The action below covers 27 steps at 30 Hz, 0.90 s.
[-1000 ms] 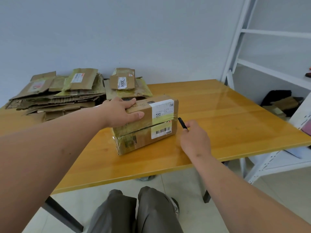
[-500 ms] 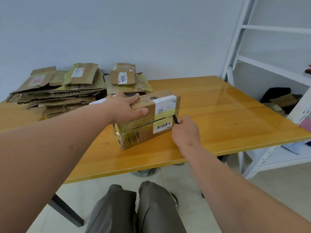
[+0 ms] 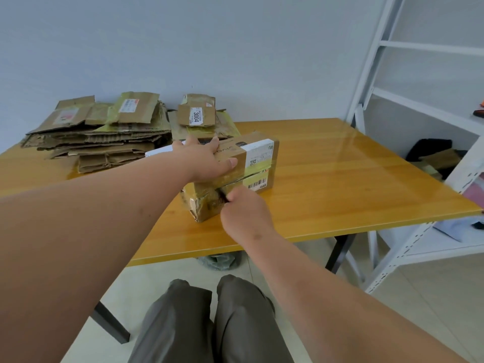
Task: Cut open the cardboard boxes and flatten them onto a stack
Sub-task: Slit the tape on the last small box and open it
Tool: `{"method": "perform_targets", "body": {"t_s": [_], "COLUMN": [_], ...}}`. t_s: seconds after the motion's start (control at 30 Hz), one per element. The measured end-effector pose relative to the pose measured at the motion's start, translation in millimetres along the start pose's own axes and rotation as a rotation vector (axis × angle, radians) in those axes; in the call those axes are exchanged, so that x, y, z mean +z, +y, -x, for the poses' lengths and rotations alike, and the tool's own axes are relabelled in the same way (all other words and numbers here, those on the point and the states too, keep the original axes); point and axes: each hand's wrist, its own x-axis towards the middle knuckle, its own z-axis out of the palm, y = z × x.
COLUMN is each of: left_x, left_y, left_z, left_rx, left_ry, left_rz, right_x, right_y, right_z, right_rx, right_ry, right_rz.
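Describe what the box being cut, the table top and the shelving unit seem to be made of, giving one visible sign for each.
Box: brown cardboard under glossy yellowish tape that wrinkles at the near corner.
Table top: wood or wood-look laminate; grain lines, shiny window reflection.
Shelving unit: probably white-painted metal; thin perforated uprights.

White label (image 3: 197, 117) on small flattened carton (image 3: 196, 115) atop rear pile read "3004". Taped box (image 3: 237, 166) on surface bore "VIVO" print, upside down; its white labels carried barcode (image 3: 257, 184) and QR code, print too small to read.
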Motion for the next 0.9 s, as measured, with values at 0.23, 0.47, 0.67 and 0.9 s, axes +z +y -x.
{"method": "perform_targets", "body": {"t_s": [0.23, 0.47, 0.67, 0.9], "left_x": [-3.2, -7.8, -13.6, -32.2], "left_y": [3.8, -9.6, -19.3, -47.5], "left_z": [1.8, -2.9, 0.0, 0.0], "left_rx": [-0.039, 0.013, 0.123, 0.294], "left_ry": [-0.049, -0.138, -0.134, -0.093], "left_rz": [0.086, 0.263, 0.259, 0.380], "right_x": [13.7, 7.5, -31.3, -60.5], "right_y": [-24.9, -5.8, 55.6, 74.0], "right_z": [25.8, 8.7, -14.7, -41.4], "right_rx": [-0.191, -0.159, 0.015, 0.098], "right_ry": [-0.215, -0.343, -0.118, 0.271], "right_rz": [0.123, 0.164, 0.042, -0.198]}}
